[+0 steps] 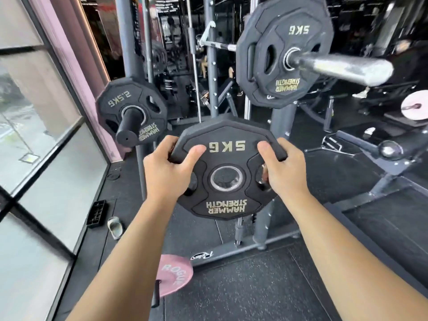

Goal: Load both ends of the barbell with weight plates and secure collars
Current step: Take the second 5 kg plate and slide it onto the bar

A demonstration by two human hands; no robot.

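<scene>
Black rubber plate [227, 169], marked 5 kg, is in both our hands in front of the chest, face toward us and nearly upright, bore [227, 178] open and unobstructed. Left hand [169, 172] clamps the upper-left rim, thumb on the face and fingers wrapped behind; right hand [283, 171] clamps the upper-right rim the same way, fingers hooked through the grip slot. The sleeve [342, 67] lies up and to the right of the plate, well apart from it, its free end pointing toward us and to the right. One 5 kg plate [281, 52] already sits on it, with bare steel outboard and no collar visible. We judge the coming move as lift, then shift right past the sleeve's end, so the bore axis lines up with the sleeve's long axis before sliding inward. The right hand is nearer the sleeve. A 2.5 kg plate [132, 111] hangs on a storage peg [129, 129] at left.
</scene>
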